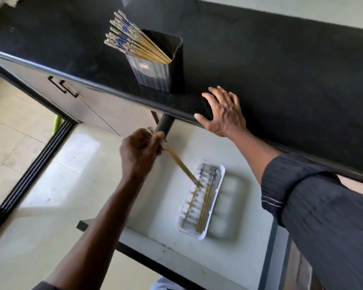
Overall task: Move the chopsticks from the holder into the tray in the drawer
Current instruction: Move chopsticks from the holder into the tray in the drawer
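The left hand is closed around a few chopsticks, their tips angled down into the white tray lying in the open drawer. More chopsticks already lie in the tray. The right hand rests flat, fingers spread, on the black counter edge. Far left, a dark holder keeps the remaining chopsticks.

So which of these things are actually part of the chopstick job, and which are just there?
Part of the job:
chopsticks in the holder
holder
tray
drawer
chopsticks being lowered
left hand gripping them

Just there:
right hand, resting on the counter edge
counter
cabinet handles
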